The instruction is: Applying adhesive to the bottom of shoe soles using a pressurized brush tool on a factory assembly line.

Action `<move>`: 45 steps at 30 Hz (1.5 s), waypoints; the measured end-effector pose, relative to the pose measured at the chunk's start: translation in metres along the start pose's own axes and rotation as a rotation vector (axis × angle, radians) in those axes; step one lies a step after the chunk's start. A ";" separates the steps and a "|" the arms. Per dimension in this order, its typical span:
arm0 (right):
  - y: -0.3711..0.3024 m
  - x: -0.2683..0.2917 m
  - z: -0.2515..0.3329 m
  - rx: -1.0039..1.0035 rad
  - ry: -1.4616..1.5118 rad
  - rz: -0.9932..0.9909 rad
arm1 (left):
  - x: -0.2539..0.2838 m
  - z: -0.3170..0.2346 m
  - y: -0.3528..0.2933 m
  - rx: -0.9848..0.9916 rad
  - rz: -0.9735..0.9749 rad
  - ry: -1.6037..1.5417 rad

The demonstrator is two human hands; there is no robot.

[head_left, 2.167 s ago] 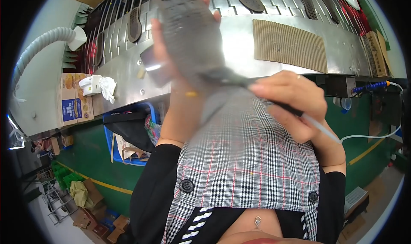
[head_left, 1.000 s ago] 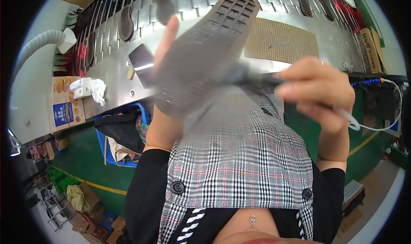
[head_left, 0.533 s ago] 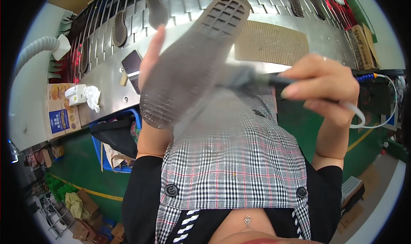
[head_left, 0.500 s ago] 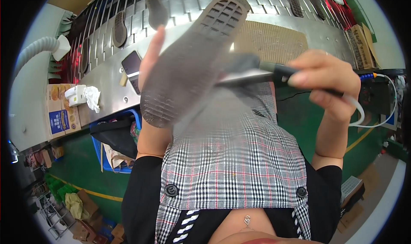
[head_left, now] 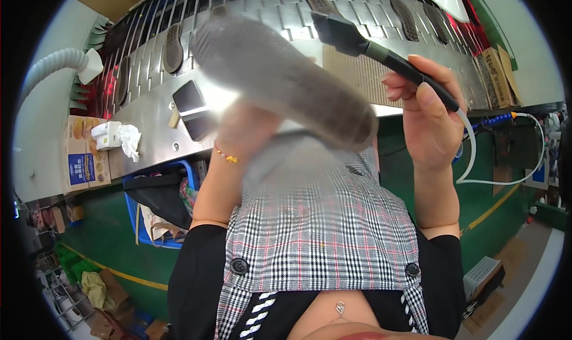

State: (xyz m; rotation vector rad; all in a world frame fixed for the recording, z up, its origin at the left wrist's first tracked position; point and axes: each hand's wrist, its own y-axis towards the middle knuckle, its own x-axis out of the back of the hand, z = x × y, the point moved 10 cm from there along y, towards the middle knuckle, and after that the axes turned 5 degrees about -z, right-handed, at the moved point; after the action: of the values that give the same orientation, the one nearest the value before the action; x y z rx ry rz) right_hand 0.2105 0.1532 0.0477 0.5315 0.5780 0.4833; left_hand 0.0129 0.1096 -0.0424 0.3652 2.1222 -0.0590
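Note:
A brown shoe sole (head_left: 280,72), smeared by motion, slants over the metal bench from upper left to lower right. My left hand (head_left: 249,125) is closed on it from below, and most of its fingers are behind the sole. My right hand (head_left: 432,110) grips the black handle of a wide, flat brush (head_left: 372,49), from whose rear end a thin white tube (head_left: 471,155) hangs. The brush head points up and left, just past the sole's upper right side and apart from it in the picture. Ribbed cardboard (head_left: 357,78) lies behind the brush.
Several soles (head_left: 173,49) lie on the slatted metal conveyor (head_left: 268,9) across the bench. At left are a phone (head_left: 189,98), a white tissue pack (head_left: 107,135), a printed carton (head_left: 86,155) and a white flexible hose (head_left: 53,63). Below the bench sits a blue basket (head_left: 134,212).
The sole has swung counterclockwise, its upper end now toward the left. My right hand has drawn the brush away from the sole and raised it, head up.

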 end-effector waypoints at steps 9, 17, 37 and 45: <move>-0.009 0.002 -0.032 -0.190 0.004 -0.164 | 0.022 0.037 0.000 -0.035 -0.332 -0.140; -0.011 -0.050 0.006 0.132 -0.572 0.006 | -0.010 0.034 -0.004 -0.107 -0.193 1.110; -0.035 -0.100 0.036 0.491 -0.701 0.269 | -0.029 -0.015 -0.004 -0.512 -0.320 0.790; -0.038 -0.101 0.035 0.443 -0.589 0.305 | -0.020 -0.029 -0.002 -0.608 -0.230 0.581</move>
State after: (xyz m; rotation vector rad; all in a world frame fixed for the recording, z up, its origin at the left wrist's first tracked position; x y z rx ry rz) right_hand 0.1681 0.0562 0.0881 1.1474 0.0266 0.4572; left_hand -0.0013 0.1087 -0.0102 -0.2589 2.6004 0.6141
